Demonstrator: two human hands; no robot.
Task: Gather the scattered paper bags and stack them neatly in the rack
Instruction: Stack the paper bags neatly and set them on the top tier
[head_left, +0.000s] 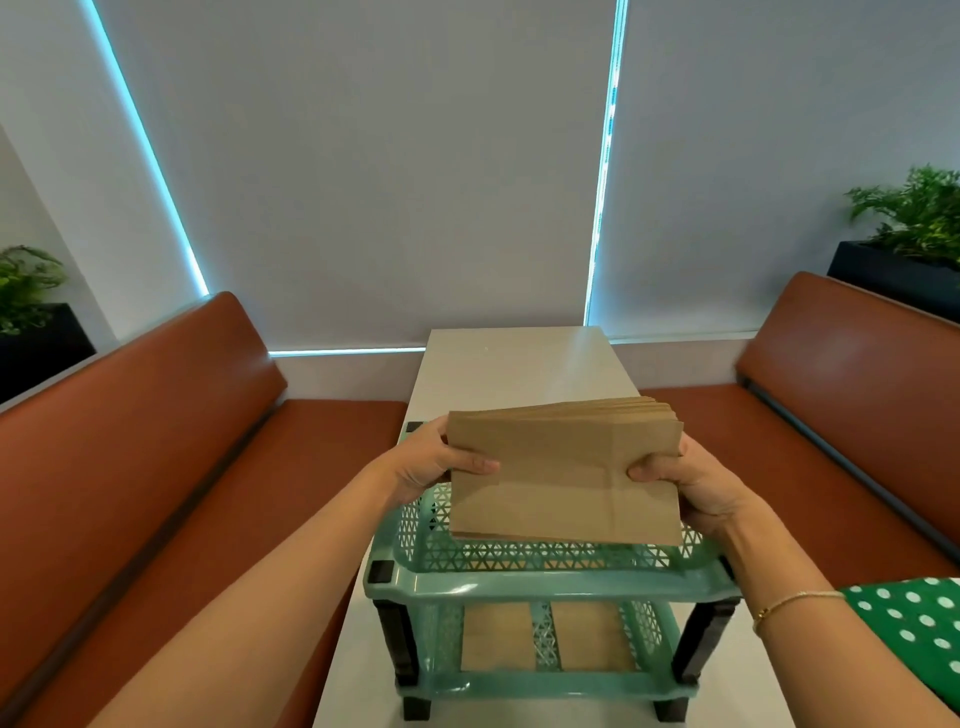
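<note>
Holding the bags (563, 470) above the rack (545, 584), your left hand (421, 462) and right hand (685, 483) clamp them; more bags fill its lower shelf; lowering remains.

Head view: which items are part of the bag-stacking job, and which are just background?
Job:
- stack of paper bags, gripped by left hand and right hand above the top tier
- green rack
- paper bags on lower tier

Background:
- table
- benches
- planters
- window blinds
</note>
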